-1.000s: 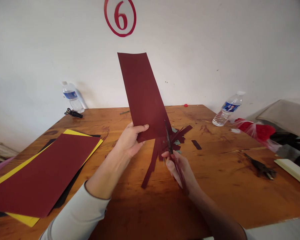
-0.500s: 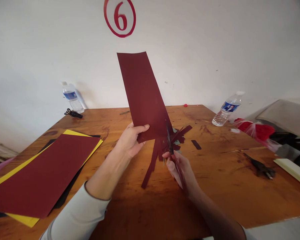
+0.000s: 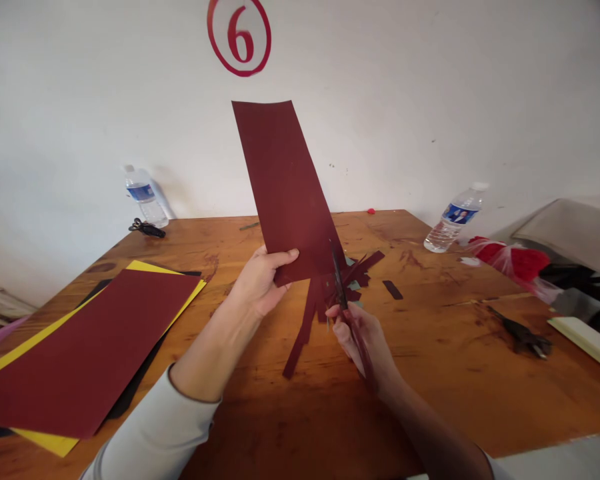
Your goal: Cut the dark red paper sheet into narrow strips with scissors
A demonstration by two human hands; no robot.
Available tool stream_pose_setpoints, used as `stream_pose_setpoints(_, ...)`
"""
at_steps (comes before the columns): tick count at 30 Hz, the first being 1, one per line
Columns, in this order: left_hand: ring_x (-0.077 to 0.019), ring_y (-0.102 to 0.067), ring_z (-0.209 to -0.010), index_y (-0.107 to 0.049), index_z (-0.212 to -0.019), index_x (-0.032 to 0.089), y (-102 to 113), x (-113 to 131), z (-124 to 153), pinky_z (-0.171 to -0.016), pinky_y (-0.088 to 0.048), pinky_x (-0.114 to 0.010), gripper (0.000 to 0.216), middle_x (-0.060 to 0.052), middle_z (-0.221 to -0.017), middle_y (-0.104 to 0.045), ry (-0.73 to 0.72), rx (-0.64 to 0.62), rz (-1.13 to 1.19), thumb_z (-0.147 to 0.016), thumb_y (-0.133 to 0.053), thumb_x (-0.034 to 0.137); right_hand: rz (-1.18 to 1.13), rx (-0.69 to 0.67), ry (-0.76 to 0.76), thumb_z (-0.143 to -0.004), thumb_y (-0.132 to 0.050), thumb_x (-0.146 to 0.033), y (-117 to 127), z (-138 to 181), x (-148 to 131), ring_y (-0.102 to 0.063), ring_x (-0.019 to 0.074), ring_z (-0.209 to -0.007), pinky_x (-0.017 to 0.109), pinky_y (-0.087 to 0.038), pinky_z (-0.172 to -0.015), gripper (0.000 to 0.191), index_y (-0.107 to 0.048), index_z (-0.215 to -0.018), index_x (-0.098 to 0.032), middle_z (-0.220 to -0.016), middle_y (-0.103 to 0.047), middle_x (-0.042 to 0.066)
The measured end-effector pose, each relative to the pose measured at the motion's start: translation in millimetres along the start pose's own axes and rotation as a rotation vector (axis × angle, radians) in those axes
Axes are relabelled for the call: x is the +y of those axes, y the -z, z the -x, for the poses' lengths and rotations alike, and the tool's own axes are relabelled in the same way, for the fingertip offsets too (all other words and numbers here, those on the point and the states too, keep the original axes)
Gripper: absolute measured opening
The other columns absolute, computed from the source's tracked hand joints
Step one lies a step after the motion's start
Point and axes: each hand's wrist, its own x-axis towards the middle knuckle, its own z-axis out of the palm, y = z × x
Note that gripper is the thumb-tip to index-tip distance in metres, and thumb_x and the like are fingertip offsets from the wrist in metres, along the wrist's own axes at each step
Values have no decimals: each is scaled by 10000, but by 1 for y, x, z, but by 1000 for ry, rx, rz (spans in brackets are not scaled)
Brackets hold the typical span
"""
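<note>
A long maroon sheet of paper (image 3: 287, 193) stands raised over the table, its lower left edge pinched by my left hand (image 3: 263, 280), thumb on the front face. My right hand (image 3: 363, 343) is closed around a pair of dark scissors (image 3: 339, 277). The blades point up and lie against the sheet's lower right part, near its right edge. Whether they are parted is hard to make out. Below and behind the sheet lies a heap of maroon paper strips (image 3: 304, 333) with some grey-green scraps (image 3: 354, 285).
At the left lies a stack of maroon (image 3: 95, 353), yellow and black sheets. Two water bottles (image 3: 147, 197) (image 3: 455, 217) stand near the wall, one each side. A black key fob lies by the left one. A dark tool (image 3: 523, 333) lies at right, near red material in clear plastic (image 3: 517, 263).
The top of the maroon sheet has shifted very slightly up and left. Both hands and the scissors stay almost where they were.
</note>
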Motion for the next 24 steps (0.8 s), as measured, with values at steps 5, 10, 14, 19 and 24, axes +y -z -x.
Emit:
stream_pose_setpoints(5, -182, -693, -783, -727, -808, 128, -1, 0, 0, -783, -545, -305, 240, -64, -822, -764, -6, -4, 8, -615, -744, -15, -7, 20, -50, -736, -641, -407, -1, -1, -2, -345, 97, -475, 226, -278, -430, 224, -586, -817, -205, -576, -434, -56)
stream_pose_setpoints(10, -187, -702, -795, -736, -962, 149, 0, -1, 0, -831, -550, -327, 403, -48, -840, -770, -10, -1, 2, -590, -766, -4, -17, 22, -75, -727, -642, -404, -1, -1, -3, -338, 90, -450, 222, -277, -411, 218, -591, -802, -206, -550, -421, -64)
stream_pose_setpoints(14, -195, -711, -810, -736, -1009, 160, 1, -1, 0, -829, -555, -327, 444, -40, -831, -771, -11, -3, -15, -593, -771, 8, -23, 16, -83, -727, -637, -406, -1, -1, -2, -335, 89, -429, 227, -284, -402, 214, -593, -799, -209, -532, -411, -72)
stream_pose_setpoints(19, -193, -709, -793, -747, -949, 136, 0, 0, 0, -772, -556, -305, 364, -60, -835, -775, -5, -5, -5, -616, -750, -10, -21, 22, -95, -720, -638, -406, 0, -2, 1, -327, 89, -412, 232, -277, -402, 210, -594, -794, -214, -508, -397, -81)
stream_pose_setpoints(24, -183, -713, -784, -754, -1024, 122, 0, 0, 0, -775, -555, -290, 420, -67, -837, -783, -3, -9, 31, -635, -731, -36, -20, 28, -110, -718, -639, -386, -1, -2, 0, -328, 86, -404, 230, -267, -393, 192, -591, -786, -212, -500, -405, -80)
